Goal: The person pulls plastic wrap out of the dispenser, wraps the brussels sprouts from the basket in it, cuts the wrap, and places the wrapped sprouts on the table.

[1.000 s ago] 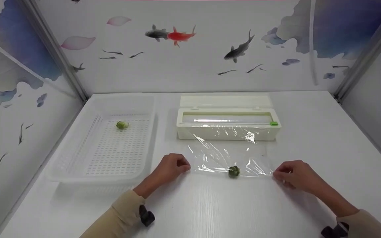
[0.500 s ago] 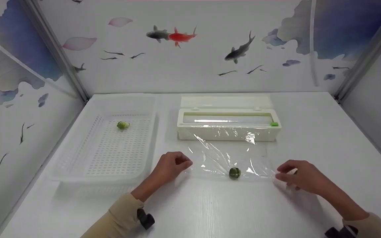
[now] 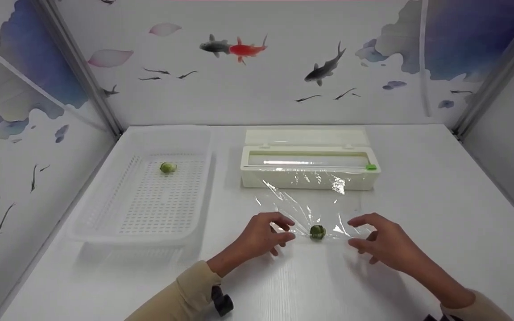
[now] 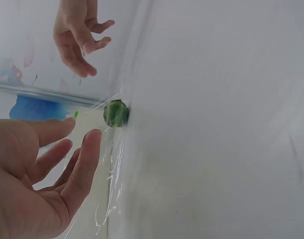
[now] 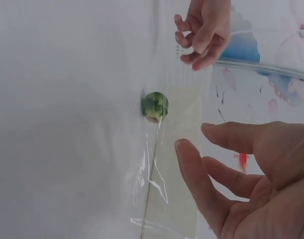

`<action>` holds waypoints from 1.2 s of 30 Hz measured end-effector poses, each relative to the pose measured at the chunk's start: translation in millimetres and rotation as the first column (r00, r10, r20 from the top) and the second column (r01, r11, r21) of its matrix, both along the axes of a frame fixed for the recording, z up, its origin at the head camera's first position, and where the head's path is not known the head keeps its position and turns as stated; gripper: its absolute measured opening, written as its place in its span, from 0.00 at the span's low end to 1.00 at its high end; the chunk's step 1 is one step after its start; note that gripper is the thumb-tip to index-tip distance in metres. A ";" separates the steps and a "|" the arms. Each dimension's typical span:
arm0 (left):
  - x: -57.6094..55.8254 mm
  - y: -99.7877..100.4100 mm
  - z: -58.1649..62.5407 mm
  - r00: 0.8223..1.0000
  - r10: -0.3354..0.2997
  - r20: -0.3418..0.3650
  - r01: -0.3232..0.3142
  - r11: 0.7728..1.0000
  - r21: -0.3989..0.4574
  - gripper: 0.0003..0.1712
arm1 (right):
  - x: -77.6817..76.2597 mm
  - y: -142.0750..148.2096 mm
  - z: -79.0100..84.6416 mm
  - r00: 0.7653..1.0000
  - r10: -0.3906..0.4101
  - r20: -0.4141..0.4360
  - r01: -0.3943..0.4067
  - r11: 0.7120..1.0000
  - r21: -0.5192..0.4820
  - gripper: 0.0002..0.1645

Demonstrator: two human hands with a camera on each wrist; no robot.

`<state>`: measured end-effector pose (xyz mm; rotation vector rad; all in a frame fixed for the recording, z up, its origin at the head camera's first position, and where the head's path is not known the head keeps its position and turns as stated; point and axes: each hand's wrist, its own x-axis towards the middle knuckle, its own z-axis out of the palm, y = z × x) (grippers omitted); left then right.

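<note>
A small green Brussels sprout [image 3: 317, 232] sits at the near edge of a sheet of clear cling film [image 3: 292, 203] on the table. The film runs out over the front of a cream wrap dispenser [image 3: 257, 179] with its lid raised. My left hand [image 3: 261, 236] hovers just left of the sprout, thumb and fingers parted. Opposite it, on the right, my right hand [image 3: 384, 243] has its thumb and fingers spread too. Both wrist views show a gap between each hand and the sprout [image 4: 116, 113], and neither hand holds anything.
A white perforated basket [image 3: 136, 237] stands on the left, with another Brussels sprout [image 3: 167, 167] inside near its back. A green slider [image 3: 371, 167] sits on the dispenser's right end. Printed panels [image 3: 261, 98] wall in the table's back and sides.
Both hands, pinched at the film's two near corners a second ago, have let go and moved inward toward the sprout, their fingers now parted. The sprout has barely shifted.
</note>
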<state>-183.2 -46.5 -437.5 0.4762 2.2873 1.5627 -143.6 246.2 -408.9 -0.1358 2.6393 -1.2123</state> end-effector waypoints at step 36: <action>-34.9 45.3 -12.9 0.999 -0.009 -0.044 0.005 0.994 -0.111 0.05 | -36.8 -32.9 -27.6 0.996 0.089 0.001 -0.088 0.994 -0.057 0.18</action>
